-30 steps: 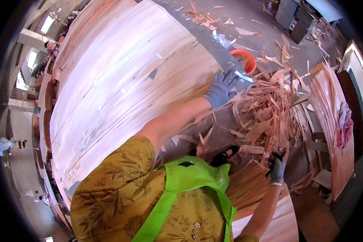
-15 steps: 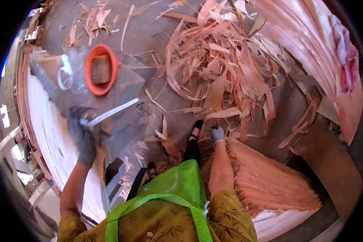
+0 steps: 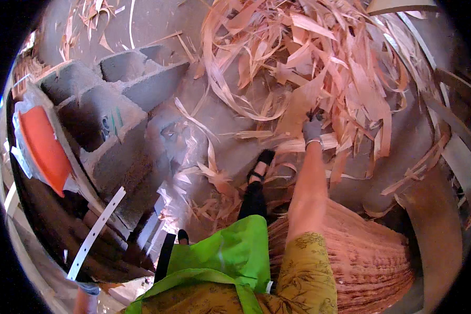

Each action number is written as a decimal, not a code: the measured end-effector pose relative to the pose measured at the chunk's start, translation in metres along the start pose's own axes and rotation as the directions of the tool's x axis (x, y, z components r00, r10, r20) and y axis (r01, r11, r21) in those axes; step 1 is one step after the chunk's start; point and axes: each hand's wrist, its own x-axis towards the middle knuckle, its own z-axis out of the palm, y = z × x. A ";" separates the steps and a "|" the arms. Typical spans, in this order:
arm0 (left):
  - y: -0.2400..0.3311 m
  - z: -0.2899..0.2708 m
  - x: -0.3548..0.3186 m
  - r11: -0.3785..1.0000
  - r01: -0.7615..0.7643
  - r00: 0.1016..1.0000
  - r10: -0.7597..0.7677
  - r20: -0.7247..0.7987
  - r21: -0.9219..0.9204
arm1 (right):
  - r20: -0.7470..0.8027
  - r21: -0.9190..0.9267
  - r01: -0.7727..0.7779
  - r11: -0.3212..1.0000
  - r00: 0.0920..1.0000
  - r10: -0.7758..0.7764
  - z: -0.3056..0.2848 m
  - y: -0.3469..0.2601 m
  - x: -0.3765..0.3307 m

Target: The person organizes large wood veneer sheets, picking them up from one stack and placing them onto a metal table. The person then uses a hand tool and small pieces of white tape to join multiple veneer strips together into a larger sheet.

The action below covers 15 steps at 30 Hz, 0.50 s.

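Note:
At the lower left my left hand [image 3: 89,289], in a grey glove, is partly cut off by the dark rim. A white strip with a row of holes [image 3: 96,234] stands up from its grip. My right hand [image 3: 313,130], also gloved, reaches into the pile of thin wood veneer scraps [image 3: 303,63]. Its dark fingertips are against a broad piece of veneer, and whether they grip it is unclear. Left of the concrete blocks [image 3: 136,94], an orange bowl [image 3: 44,146] is seen edge-on, tilted steeply along with the sheet it rests on.
A stack of reddish veneer sheets [image 3: 366,251] lies beside my right arm. Curved flat pieces [image 3: 434,235] line the right side. Loose shavings lie on the floor [image 3: 167,21] around my shoe [image 3: 260,165]. A bright green apron [image 3: 220,246] hangs in front of me.
My right hand has moved forward from beside the stack into the scraps. My left hand has come back and down with the strip. Sheet and bowl have swung left and tilted, uncovering the concrete blocks.

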 end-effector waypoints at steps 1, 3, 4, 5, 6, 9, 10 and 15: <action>-0.011 -0.002 -0.015 0.999 -0.009 1.000 0.010 -0.025 0.040 | 0.057 0.091 -0.044 0.995 0.998 0.038 -0.003 -0.022 0.014; -0.007 0.001 -0.016 0.994 -0.037 0.999 0.038 -0.012 0.101 | 0.135 0.172 -0.124 0.977 0.986 0.102 0.005 -0.033 0.023; -0.005 0.004 -0.009 0.991 -0.063 0.998 0.061 0.014 0.118 | 0.144 0.167 -0.138 0.976 0.983 0.114 0.009 -0.026 0.023; -0.004 0.008 0.001 0.987 -0.091 0.995 0.086 0.042 0.135 | 0.130 0.112 -0.126 0.986 0.985 0.111 0.009 -0.017 0.019; -0.003 0.012 0.004 0.981 -0.120 0.992 0.112 0.059 0.155 | 0.123 0.064 -0.107 0.992 0.987 0.099 0.010 -0.018 0.015; 0.011 0.013 -0.007 0.957 -0.160 0.987 0.151 0.056 0.243 | 0.096 -0.092 -0.004 0.996 0.995 0.013 -0.001 -0.078 -0.030; 0.021 0.014 -0.002 0.944 -0.196 0.980 0.183 0.074 0.264 | 0.068 -0.050 -0.052 0.997 0.996 0.056 -0.004 -0.083 -0.046; 0.016 0.008 -0.009 0.892 -0.326 0.945 0.315 0.087 0.314 | -0.062 0.762 -0.108 0.639 0.969 0.238 -0.047 -0.157 -0.106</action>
